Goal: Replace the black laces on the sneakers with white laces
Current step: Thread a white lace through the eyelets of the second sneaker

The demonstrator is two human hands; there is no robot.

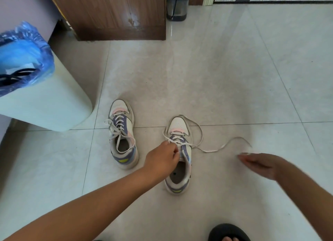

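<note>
Two pale sneakers stand on the tiled floor. The left sneaker carries a white lace threaded up its eyelets, ends hanging loose. The right sneaker has a white lace partly threaded; one long end trails across the floor to the right. My left hand pinches the lace at the right sneaker's upper eyelets. My right hand hovers blurred to the right of that shoe, fingers straight, holding nothing. Black laces lie in the bin at the left.
A pale bin with a blue plastic liner stands at the left. A wooden cabinet and a dark water bottle stand at the back. My foot in a black slipper shows at the bottom.
</note>
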